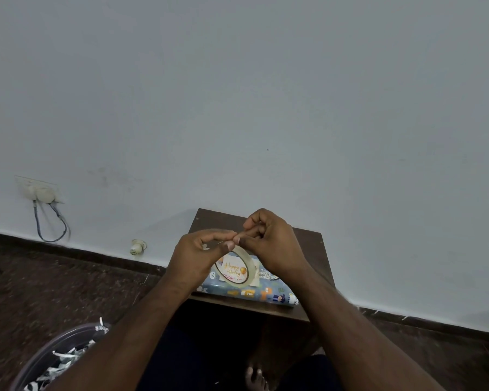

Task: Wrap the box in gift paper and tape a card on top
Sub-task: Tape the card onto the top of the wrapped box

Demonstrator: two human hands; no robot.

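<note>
A box wrapped in blue patterned gift paper [268,292] lies on a small dark wooden table [311,244]. A white "Happy Birthday" card [233,268] rests on top of the box. Both hands hover above it with a roll of clear tape [244,266] between them. My left hand [198,255] pinches the tape roll at its top with thumb and fingers. Meeting it fingertip to fingertip, my right hand [268,244] has its fingers curled and pinches at the tape's edge. Part of the box and card is hidden behind the hands.
The table stands against a pale wall [237,108]. A purple bin with paper scraps [62,359] sits at the lower left on the dark floor. A wall socket with a cable [43,198] is at the left. My bare foot [256,378] shows below the table.
</note>
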